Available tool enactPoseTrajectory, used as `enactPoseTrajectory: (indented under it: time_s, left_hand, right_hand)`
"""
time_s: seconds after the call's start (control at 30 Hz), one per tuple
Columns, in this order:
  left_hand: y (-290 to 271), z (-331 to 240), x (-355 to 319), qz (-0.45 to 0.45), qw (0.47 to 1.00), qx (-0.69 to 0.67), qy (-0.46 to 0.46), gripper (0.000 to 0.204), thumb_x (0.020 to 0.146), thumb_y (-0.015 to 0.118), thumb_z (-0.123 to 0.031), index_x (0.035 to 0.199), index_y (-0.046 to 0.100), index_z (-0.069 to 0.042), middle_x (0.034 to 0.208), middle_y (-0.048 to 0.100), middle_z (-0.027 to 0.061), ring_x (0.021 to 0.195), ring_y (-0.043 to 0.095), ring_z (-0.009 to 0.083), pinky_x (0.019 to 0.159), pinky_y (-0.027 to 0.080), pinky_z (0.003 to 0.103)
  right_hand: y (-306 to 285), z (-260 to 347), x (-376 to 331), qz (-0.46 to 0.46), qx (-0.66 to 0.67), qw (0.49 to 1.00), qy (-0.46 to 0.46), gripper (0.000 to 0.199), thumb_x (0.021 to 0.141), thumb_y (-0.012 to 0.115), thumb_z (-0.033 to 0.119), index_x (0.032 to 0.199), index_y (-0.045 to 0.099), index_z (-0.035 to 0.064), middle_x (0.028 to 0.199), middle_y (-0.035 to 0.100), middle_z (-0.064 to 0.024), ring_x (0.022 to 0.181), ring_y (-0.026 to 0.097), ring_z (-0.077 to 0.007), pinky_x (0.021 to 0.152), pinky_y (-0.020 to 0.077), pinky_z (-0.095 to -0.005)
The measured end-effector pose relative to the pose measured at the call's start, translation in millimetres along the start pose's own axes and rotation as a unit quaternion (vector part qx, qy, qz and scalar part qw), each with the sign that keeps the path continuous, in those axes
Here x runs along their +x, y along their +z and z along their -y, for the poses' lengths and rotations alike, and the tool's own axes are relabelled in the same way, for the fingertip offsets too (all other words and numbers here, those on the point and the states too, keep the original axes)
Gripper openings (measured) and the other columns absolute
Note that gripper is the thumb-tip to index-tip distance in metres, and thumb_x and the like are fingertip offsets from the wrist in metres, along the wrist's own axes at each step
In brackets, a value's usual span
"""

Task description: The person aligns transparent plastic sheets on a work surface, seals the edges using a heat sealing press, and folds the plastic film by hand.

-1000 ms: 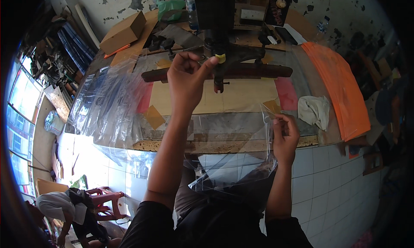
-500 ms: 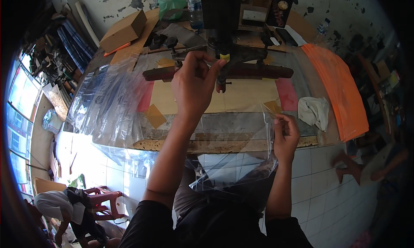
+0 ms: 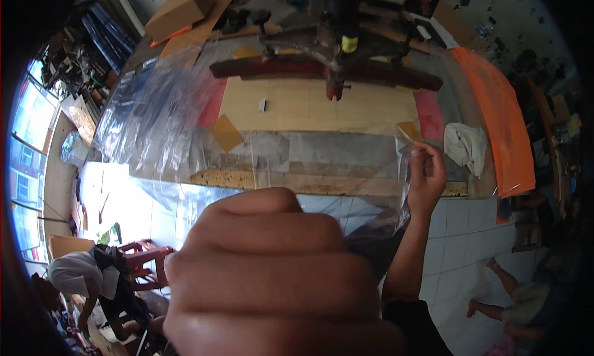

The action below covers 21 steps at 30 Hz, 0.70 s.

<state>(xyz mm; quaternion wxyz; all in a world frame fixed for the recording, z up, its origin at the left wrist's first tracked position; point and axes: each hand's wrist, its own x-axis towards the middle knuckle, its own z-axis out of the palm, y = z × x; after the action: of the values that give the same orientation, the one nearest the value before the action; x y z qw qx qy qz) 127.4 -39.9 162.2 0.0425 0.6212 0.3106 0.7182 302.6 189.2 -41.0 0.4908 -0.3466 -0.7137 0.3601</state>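
My left hand is raised very close to the camera, its back and curled fingers filling the lower middle. The fingers are closed, and whatever they may hold is hidden. My right hand pinches the edge of a clear plastic sheet or bag at the table's front edge. The film spreads leftward from those fingers. Behind it lies a cream board with a small white piece on it. Above the board stands a dark metal clamp frame with a reddish bar, and a yellow bit is on its centre.
A pile of clear plastic sleeves covers the table's left. Orange sheets and a white cloth lie on the right. A cardboard box sits at the back left. One person is low at left; another's legs show at right.
My left hand has left the clamp frame and come up close to the camera. The white piece on the board now shows. My right hand still pinches the film. The view has shifted.
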Motion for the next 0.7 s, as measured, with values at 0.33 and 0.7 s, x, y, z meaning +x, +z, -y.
enactPoseTrajectory:
  time_s: [0.33,0.7]
  left_hand:
    - [8.6,-24.1,-28.2,0.086,0.984,0.13,0.081,0.027,0.087,0.079,-0.025,0.089,0.06,-0.006,0.069,0.056,0.001,0.056,0.053,0.0115,0.053,0.038,0.027]
    - [-8.3,18.3,-49.8,0.044,0.945,0.32,0.046,0.027,0.088,0.075,-0.03,0.075,0.059,-0.013,0.061,0.05,-0.0035,0.051,0.049,0.01,0.051,0.033,0.028]
  right_hand:
    - [7.4,-5.8,4.3,0.003,0.035,0.999,-0.006,0.012,0.101,0.066,0.007,0.112,0.068,0.0013,0.089,0.064,0.0003,0.076,0.061,-0.0064,0.069,0.0486,-0.0226]
    - [-3.9,-9.7,2.5,-0.007,0.017,1.0,-0.01,0.013,0.1,0.067,0.007,0.112,0.068,0.0015,0.085,0.063,0.0016,0.074,0.06,-0.0052,0.068,0.0472,-0.0214]
